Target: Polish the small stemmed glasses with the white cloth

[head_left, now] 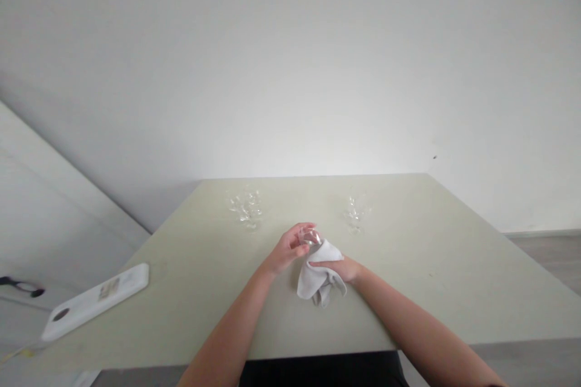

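Observation:
My left hand [290,247] is closed around a small clear glass [310,236], thumb on the near side and fingers behind it. In my right hand [341,266] is a white cloth [315,278], bunched up and pressed against the glass, its loose end hanging down toward the table. The cloth hides the lower right side of the glass and most of my right fingers. Both hands are together over the middle of the table.
Farther back on the pale table [408,290] stand a cluster of clear glasses [246,208] at left and a smaller cluster of clear glasses [357,213] at right. A white power strip-like slab [97,301] lies along the left edge. A white wall [308,72] rises behind.

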The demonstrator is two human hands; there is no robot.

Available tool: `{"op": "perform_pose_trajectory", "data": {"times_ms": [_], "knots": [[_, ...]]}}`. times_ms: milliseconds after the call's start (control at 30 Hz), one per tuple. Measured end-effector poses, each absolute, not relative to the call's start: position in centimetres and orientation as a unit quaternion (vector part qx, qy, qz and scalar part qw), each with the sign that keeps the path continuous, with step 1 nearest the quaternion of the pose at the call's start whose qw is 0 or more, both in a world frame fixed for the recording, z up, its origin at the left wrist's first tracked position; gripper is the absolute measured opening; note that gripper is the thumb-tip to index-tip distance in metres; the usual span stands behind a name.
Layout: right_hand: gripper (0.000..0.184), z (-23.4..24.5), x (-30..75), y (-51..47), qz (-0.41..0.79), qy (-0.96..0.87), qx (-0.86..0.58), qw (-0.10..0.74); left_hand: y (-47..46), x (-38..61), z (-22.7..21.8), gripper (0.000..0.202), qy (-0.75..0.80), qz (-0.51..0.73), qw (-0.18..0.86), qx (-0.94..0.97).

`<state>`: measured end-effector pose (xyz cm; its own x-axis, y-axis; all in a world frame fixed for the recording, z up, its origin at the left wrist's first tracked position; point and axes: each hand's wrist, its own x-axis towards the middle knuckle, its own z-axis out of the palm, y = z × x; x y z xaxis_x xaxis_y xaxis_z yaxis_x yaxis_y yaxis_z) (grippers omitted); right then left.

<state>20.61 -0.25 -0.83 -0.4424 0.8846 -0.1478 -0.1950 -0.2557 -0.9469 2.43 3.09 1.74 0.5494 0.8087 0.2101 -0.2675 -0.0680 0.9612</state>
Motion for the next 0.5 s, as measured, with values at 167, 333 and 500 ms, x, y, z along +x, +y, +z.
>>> {"op": "perform_pose_trajectory", "data": {"times_ms": [167,333,500], "knots": [[0.051,-0.8,20.6,-0.1,0.696,-0.482,-0.350,0.401,3.3,2.9,1.0,0.068,0.241,0.427,0.648,0.583],[0.048,-0.8,20.4,0.1,0.685,-0.496,-0.334,0.416,3.5,2.9,1.1,0.063,0.270,0.464,0.615,0.578],[0.046,-1.0,20.6,1.1,0.670,-0.402,-0.377,0.497,4.1,1.9,1.9,0.062,0.269,0.588,0.566,0.511]]}}
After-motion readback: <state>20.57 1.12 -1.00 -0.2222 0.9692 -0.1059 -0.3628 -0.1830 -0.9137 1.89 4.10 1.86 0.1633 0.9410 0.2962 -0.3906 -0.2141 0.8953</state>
